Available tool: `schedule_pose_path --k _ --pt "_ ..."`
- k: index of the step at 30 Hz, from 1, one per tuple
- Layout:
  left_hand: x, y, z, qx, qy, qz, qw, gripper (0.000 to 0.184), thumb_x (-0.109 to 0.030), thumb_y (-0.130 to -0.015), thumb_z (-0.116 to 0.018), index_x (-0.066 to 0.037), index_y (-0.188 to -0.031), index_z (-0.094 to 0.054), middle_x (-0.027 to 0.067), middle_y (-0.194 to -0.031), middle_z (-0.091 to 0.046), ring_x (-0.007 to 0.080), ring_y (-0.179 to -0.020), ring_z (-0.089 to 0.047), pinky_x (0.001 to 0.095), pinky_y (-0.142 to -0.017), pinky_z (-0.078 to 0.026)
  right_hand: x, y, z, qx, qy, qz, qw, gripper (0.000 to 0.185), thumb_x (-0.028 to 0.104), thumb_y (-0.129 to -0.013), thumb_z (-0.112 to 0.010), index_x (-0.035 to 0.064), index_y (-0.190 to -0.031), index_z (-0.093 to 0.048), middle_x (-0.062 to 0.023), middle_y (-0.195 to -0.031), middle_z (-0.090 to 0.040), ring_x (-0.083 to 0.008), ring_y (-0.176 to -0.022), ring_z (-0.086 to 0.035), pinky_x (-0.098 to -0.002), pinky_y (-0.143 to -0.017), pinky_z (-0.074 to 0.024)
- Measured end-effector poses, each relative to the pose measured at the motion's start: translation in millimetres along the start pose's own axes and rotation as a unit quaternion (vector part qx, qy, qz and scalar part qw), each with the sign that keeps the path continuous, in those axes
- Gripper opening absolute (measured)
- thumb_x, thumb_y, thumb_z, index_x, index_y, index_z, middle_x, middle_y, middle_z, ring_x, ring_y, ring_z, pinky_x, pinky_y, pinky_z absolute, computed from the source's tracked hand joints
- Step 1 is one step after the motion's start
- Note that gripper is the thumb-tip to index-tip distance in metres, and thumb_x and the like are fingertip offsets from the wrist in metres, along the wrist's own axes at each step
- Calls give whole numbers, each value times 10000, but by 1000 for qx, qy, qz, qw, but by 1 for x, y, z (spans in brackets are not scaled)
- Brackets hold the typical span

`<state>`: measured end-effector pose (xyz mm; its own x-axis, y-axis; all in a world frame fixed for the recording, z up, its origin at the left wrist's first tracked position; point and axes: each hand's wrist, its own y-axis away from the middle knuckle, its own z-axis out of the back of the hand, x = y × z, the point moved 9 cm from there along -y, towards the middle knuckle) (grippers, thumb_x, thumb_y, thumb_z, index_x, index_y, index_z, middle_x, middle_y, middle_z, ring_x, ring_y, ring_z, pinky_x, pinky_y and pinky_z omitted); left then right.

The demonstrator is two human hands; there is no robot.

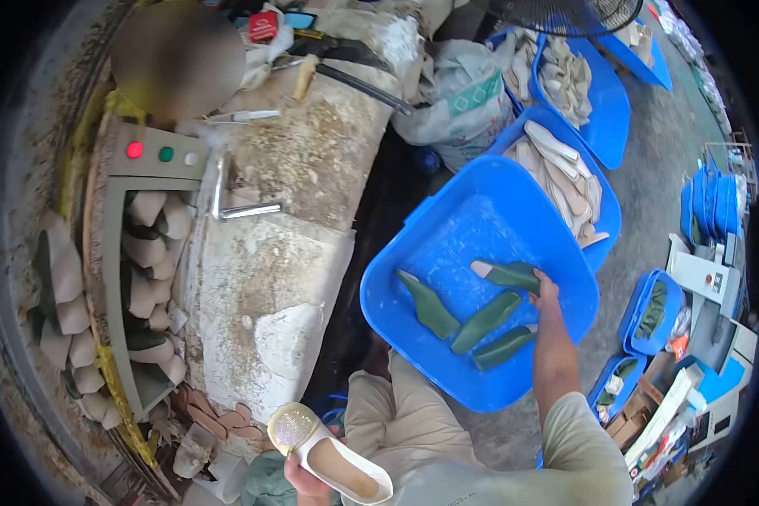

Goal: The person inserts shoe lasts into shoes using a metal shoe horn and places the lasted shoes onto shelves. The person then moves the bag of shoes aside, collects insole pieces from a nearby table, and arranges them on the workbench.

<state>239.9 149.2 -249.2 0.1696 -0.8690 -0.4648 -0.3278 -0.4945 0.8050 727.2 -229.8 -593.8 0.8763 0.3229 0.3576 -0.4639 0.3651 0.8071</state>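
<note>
In the large blue bin (388, 253), my right hand (546, 288) is closed round one end of a green shoe last (508, 275) with a pale tip. Several other green lasts, such as this one (486, 322), lie on the bin floor below and beside it. My left hand (305, 476), low in the view beside my lap, holds a white flat shoe (342, 465) with a glittery toe. The shoe's opening faces up, and its inside looks tan. Part of my left hand is hidden under the shoe.
A stained workbench (266, 270) lies left of the bin, with a metal handle (249, 211) and a button panel (156, 154). Pale lasts (148, 249) fill the shelf at left. More blue bins (603, 126) stand at upper right, and a fan (557, 13) is at the top.
</note>
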Motion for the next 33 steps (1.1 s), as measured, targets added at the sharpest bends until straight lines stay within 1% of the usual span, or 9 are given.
schedule_pose_path --k 4,7,15,16,19,22,25,30,33 --pt "-17 13 -10 14 25 -8 1000 751 -513 -818 -510 -33 -1383 -387 269 -1243 -538 439 -1054 -579 513 -919 -485 74 99 -33 11 -37 117 992 387 294 -689 -808 35 -893 -606 -59 -719 -588 -148 -474 -499 -257 -359 -370" --pt "-53 27 -17 46 31 -48 997 774 -492 -808 -522 -22 -1401 -363 277 -1310 -490 449 -1153 -520 518 -1004 -420 89 193 -42 199 -52 175 963 191 161 -762 -733 93 -901 -621 -18 -725 -601 -96 -512 -528 -207 -365 -322" --pt "-176 39 -4 105 105 -185 971 510 -322 -915 -470 -10 -1318 -456 175 -1283 -546 317 -1160 -539 439 -1019 -410 9 595 -88 635 -63 -22 770 529 171 -780 -668 5 -1251 -493 -163 -1021 -653 -305 -741 -674 -266 -394 -483" --pt "-192 62 -6 106 128 -204 965 511 -326 -915 -469 -6 -1314 -459 173 -1268 -555 318 -1153 -542 441 -1013 -416 -4 636 -87 655 -54 -36 753 531 124 -752 -679 -3 -1242 -517 -157 -1034 -654 -280 -848 -674 -305 -582 -558" --pt "-226 90 2 141 181 -224 947 525 -346 -898 -484 3 -1290 -475 179 -1198 -588 325 -1100 -573 451 -974 -452 -3 756 -92 602 119 327 719 561 94 -727 -724 -64 -1230 -532 -124 -1035 -639 -195 -985 -609 -334 -934 -453" --pt "-242 116 22 129 214 -238 939 539 -358 -879 -497 13 -1269 -488 190 -1139 -612 323 -1028 -611 440 -926 -490 -37 831 -103 560 107 454 685 551 86 -748 -726 -82 -1223 -505 -154 -1134 -580 -215 -1020 -587 -336 -907 -453" --pt "-252 129 31 179 236 -232 926 587 -399 -860 -491 34 -1256 -493 211 -1125 -616 323 -1017 -616 429 -908 -501 -50 899 -115 486 106 699 514 577 80 -738 -731 -82 -1236 -491 -197 -1060 -588 -298 -933 -612 -350 -852 -476" --pt "-247 132 70 154 263 -206 930 659 -471 -838 -491 22 -1276 -488 223 -1172 -598 395 -1089 -571 489 -956 -464 -83 905 -150 511 151 662 526 580 121 -736 -747 -76 -1224 -502 -218 -1042 -621 -337 -928 -638 -371 -811 -510" --pt "-230 123 102 99 284 -195 934 633 -495 -855 -446 7 -1232 -526 217 -1158 -605 366 -1060 -587 469 -945 -471 -99 910 -172 536 279 664 439 661 261 -745 -751 -45 -1261 -473 -230 -1067 -618 -350 -936 -642 -392 -806 -522"
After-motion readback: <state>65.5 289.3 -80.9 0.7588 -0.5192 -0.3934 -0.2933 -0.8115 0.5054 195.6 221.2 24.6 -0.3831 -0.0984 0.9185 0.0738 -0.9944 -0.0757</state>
